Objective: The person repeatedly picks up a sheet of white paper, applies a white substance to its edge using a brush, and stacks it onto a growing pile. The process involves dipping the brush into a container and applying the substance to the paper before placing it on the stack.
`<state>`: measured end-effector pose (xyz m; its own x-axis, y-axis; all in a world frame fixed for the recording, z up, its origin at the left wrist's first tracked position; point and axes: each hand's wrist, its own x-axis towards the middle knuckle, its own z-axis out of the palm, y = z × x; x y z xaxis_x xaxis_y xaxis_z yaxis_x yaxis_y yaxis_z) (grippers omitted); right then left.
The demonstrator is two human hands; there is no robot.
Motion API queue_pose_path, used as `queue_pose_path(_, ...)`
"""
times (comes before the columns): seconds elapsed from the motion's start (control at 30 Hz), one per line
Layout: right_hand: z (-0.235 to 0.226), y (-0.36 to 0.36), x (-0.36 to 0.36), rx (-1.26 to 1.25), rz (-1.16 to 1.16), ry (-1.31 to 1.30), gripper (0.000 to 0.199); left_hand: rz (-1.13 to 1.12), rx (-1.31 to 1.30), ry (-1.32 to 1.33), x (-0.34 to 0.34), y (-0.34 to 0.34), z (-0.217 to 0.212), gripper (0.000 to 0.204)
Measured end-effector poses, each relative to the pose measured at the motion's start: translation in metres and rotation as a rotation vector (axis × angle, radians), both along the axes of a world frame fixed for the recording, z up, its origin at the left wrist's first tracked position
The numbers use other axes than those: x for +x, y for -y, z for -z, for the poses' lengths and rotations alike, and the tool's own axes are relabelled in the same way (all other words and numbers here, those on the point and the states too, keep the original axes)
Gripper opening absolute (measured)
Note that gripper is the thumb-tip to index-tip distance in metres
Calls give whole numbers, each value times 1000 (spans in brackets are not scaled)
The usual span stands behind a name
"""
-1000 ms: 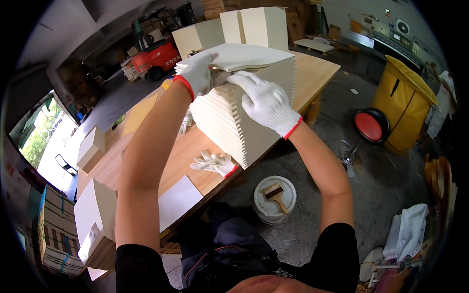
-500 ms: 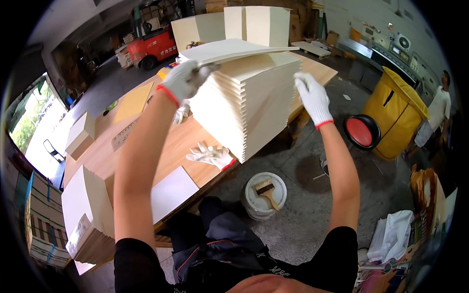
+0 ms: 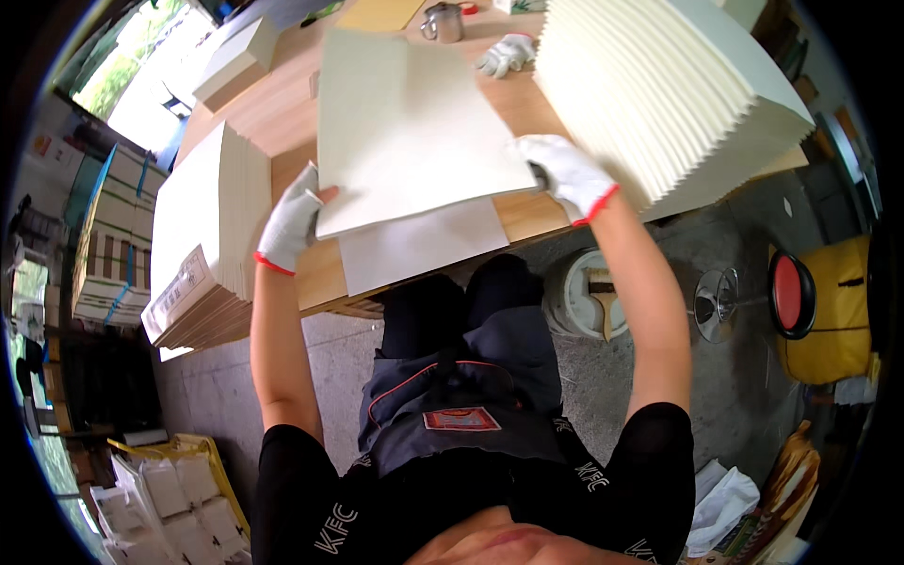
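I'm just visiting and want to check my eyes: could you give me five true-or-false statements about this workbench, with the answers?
1. The left hand and the right hand both hold the pale board. True.
2. Both hands are bare. False: they wear white gloves with red cuff edges.
3. The tall stack stands to the right of the pale board. True.
4. A blue mug stands near the far edge. False: the mug is silver-coloured metal.
5. A loose glove lies on the table. True.
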<state>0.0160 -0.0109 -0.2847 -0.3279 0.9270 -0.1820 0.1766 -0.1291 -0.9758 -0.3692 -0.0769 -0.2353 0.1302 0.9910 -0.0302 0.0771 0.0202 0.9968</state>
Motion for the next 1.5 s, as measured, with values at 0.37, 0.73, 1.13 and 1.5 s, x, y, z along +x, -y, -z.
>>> queue_pose_path(0.37,52,-5,-64,499,114,735,36,-188,-285,-551,-37,3,75,72)
queue_pose_path(0.73,68,59,-58,902,68,1035,77,-248,258,-1201,-22,80,108,83)
queue_pose_path(1.13,70,58,-57,882,46,1026,80,-227,281,-1196,-21,79,106,72)
queue_pose_path(1.5,71,57,-57,898,26,1061,83,-204,280,-1205,-21,79,102,70)
